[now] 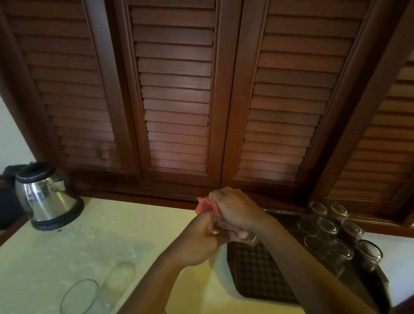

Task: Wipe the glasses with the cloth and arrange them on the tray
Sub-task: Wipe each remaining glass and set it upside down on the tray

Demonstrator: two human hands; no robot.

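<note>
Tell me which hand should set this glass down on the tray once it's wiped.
Probably the right hand. It reaches in from the tray's side and already grips the glass with the cloth, above the tray's near corner. The left hand holds it from the counter side.

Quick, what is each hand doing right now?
Left hand: grips the glass being wiped.
Right hand: holds the pink cloth against that glass.

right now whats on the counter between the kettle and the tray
In the head view, mostly bare pale countertop separates the kettle from the tray; the hands wiping a glass hover near the tray's edge.
</note>
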